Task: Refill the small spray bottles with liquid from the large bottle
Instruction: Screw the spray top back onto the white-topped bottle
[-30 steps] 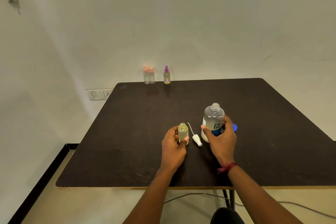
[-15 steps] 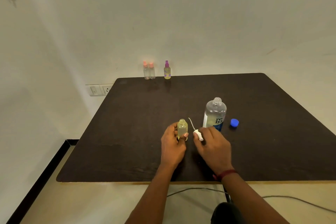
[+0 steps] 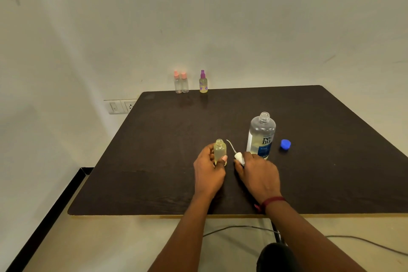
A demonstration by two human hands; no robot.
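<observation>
- Head view, change: a second ago my right hand was wrapped round the large bottle. It let go, and since half a second ago it has sat on the white spray head.
- Large bottle stands alone now, upright and uncapped, just behind my right hand, part full.
- My left hand hasn't moved: fingers curled round the small open bottle, thumb across its front. The bottle is upright on the desk, with yellowish liquid inside.
- Right hand: fingertips and thumb pinch the spray head. It lies on the desk just right of the small bottle, dip tube pointing away from me.
- Blue cap lies on the desk right of the large bottle, apart from it.
- Count: one large bottle, one blue cap, one loose spray head.
- Small bottles, four: the one I hold, two pink-capped bottles touching side by side at the far edge, and one purple-capped bottle near them.
</observation>
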